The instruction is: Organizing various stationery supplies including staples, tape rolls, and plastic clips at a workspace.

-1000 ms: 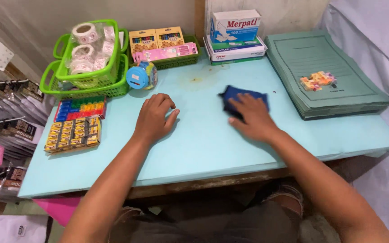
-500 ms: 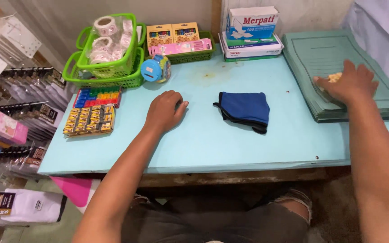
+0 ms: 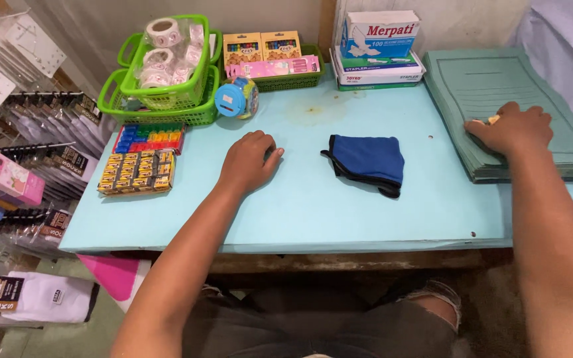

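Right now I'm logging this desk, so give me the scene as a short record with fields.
left hand: flat on the table, holding nothing
right hand: on the folder stack, over a small item
mask: blue, between the hands, untouched
baskets: green, far left, tape rolls inside
boxes: stacked at the back

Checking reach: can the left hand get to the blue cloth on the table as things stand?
Probably yes. The left hand rests on the table just beside the blue cloth, with only bare tabletop between them.
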